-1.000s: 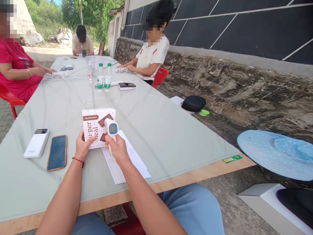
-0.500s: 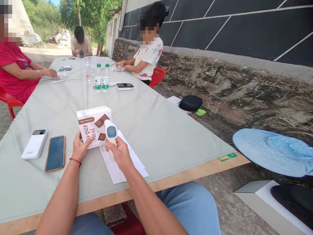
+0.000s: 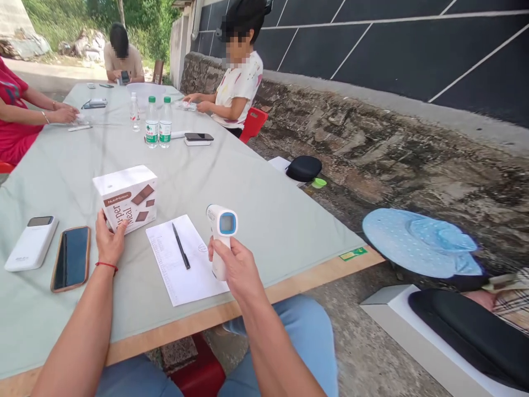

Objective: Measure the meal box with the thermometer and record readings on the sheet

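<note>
Two grips flank a white printed paper sheet (image 3: pixel 170 262)

Right of the sheet, the right hand (image 3: pixel 239 266) curls around a white, pistol-shaped plastic thermometer (image 3: pixel 215 221) with a blue-framed screen. A black pen (image 3: pixel 181 246) lies on the sheet. Left of it, the left hand (image 3: pixel 109 241) pinches a white-and-brown cardboard box (image 3: pixel 131 199) near its lower edge. Beyond the sheet stand two green-capped clear plastic bottles (image 3: pixel 164 125).

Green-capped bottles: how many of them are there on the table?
2. The left bottle and the right bottle stand side by side, beyond the box in the left hand. Another could be hidden behind them.
</note>
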### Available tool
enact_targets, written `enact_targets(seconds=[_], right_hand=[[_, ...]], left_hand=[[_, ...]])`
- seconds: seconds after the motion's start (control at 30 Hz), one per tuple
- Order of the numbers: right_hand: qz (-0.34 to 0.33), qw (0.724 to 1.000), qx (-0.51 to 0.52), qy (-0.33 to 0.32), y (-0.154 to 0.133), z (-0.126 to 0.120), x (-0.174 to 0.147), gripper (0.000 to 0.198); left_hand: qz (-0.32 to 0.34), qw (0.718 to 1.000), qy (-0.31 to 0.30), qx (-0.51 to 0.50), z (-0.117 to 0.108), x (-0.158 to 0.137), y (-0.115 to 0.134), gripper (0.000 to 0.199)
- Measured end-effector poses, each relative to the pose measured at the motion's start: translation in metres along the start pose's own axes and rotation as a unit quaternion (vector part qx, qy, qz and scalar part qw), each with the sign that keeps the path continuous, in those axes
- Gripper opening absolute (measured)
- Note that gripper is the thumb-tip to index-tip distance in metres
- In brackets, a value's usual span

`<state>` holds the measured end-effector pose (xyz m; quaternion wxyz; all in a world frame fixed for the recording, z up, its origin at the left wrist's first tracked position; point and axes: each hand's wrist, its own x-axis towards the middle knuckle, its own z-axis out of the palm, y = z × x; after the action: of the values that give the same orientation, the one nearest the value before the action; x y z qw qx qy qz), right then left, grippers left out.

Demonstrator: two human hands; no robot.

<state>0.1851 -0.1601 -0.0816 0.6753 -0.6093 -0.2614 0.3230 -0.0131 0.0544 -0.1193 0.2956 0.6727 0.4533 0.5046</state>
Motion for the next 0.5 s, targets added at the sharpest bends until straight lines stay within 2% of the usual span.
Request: enact_targets(seconds=[0.1,0.23,0.33,0.43,0.5], right_hand=[[0.003,1.000,0.013,-0.014,-0.010,0.004,-0.005,0.035],[-0.014,0.999,-0.001,-0.045,-0.030,0.010,-0.016,0.034],[-0.025,0.997,-0.013,-0.072,-0.039,0.011,-0.022,0.033],[-0.043,0.994,-0.056,-0.085,-0.029,0.005,-0.014,0.038],[-0.071,0.985,-0.146,-0.065,-0.011,-0.004,0.002,0.042]], left_hand=[[0.022,0.994,0.039,0.097,0.001,0.001,-0.002,0.035],[-0.043,0.992,0.074,0.097,0.002,0.004,0.000,0.047],[-0.084,0.988,0.081,0.098,0.003,0.004,0.001,0.044],[-0.062,0.989,0.079,0.108,0.004,-0.002,0.004,0.028],[-0.022,0.993,0.063,0.097,0.007,-0.009,0.006,0.023]])
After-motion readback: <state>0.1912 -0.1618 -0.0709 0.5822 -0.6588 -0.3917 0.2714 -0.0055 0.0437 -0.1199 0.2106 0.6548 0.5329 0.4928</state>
